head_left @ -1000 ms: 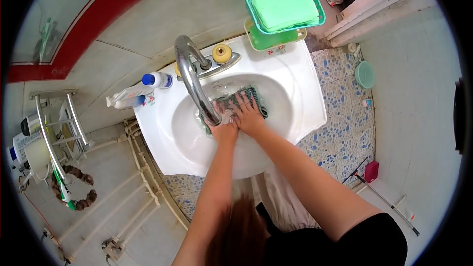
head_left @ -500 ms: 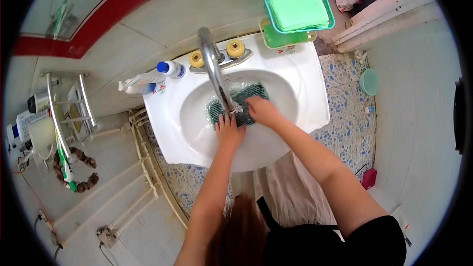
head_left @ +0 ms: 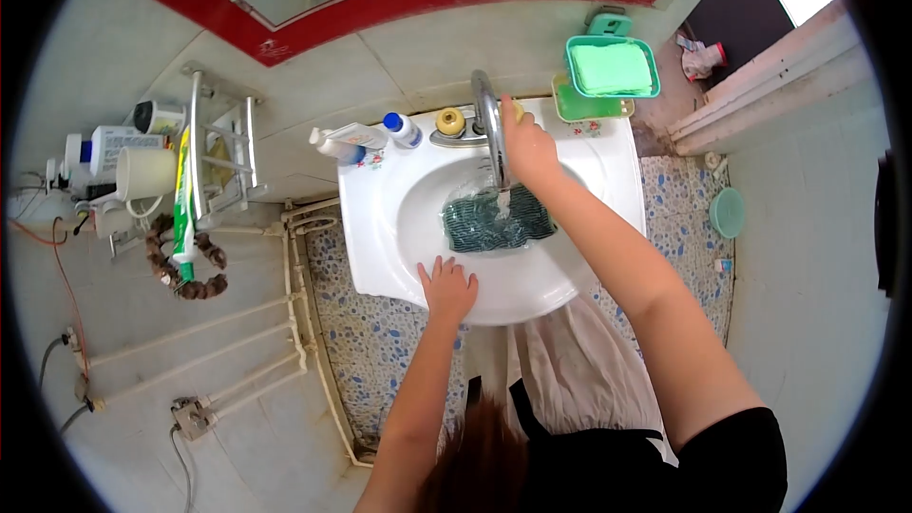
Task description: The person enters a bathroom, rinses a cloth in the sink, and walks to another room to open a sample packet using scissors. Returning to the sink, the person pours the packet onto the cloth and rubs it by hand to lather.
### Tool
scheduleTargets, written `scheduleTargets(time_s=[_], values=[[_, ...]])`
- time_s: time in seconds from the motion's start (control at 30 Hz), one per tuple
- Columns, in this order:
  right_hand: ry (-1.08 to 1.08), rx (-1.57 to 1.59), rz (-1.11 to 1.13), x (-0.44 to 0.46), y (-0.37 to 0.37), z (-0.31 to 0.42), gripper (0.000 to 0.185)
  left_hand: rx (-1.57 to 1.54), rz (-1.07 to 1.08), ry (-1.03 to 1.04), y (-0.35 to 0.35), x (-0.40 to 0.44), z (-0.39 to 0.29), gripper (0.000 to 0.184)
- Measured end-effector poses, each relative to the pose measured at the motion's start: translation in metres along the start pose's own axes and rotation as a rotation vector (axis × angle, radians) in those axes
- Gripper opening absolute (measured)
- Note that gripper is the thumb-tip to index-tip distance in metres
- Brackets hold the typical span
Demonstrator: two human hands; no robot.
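A dark green striped cloth (head_left: 494,220) lies wet in the basin of the white sink (head_left: 380,266). Water runs onto it from the curved metal faucet (head_left: 491,123). My left hand (head_left: 448,290) rests at the basin's front edge, fingers spread and holding nothing, below the cloth. Up at the right of the faucet, my right hand (head_left: 528,147) is closed on the right yellow knob (head_left: 518,111), which it mostly covers. The left yellow knob (head_left: 450,121) shows uncovered beside the spout.
A white bottle with a blue cap (head_left: 403,130) and a pump bottle (head_left: 339,147) stand at the sink's back left. Green baskets hold a folded light-green cloth (head_left: 613,69) at the back right. A metal rack (head_left: 198,147) with toiletries is on the left wall.
Both hands have left the striped cloth: my right hand moved up to the right knob, my left hand back to the basin's front edge. The view has shifted, with more mirror showing.
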State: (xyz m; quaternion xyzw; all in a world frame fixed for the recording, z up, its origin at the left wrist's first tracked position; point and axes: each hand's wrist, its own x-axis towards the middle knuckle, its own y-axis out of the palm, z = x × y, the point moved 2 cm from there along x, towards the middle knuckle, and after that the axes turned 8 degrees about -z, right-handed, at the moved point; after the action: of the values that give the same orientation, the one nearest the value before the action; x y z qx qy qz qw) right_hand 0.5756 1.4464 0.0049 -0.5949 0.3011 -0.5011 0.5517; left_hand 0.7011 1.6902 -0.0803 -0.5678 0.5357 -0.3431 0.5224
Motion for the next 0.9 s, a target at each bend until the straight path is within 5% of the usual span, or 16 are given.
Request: scheduleTargets(time_s=[0.2, 0.5, 0.6, 0.67, 0.73, 0.9], values=[[0.171, 0.160, 0.194, 0.033, 0.008, -0.006, 0.024, -0.067, -0.294, 0.096, 0.011, -0.010, 0.005, 0.026], [0.349, 0.474, 0.116, -0.004, -0.020, 0.001, 0.038, -0.120, -0.407, 0.079, 0.011, -0.012, 0.003, 0.019], [0.305, 0.634, 0.072, -0.065, -0.001, 0.009, 0.046, -0.130, -0.401, 0.073, 0.009, -0.010, 0.002, 0.018], [0.063, 0.482, 0.099, -0.104, 0.049, 0.013, 0.053, -0.131, -0.387, 0.062, 0.005, -0.010, 0.000, 0.018], [0.049, 0.341, 0.146, -0.149, 0.090, 0.023, 0.057, -0.136, -0.386, 0.054, 0.005, -0.008, 0.001, 0.018], [0.019, 0.216, 0.298, -0.186, 0.125, 0.037, 0.045, -0.148, -0.362, 0.029, 0.005, -0.009, 0.001, 0.022]])
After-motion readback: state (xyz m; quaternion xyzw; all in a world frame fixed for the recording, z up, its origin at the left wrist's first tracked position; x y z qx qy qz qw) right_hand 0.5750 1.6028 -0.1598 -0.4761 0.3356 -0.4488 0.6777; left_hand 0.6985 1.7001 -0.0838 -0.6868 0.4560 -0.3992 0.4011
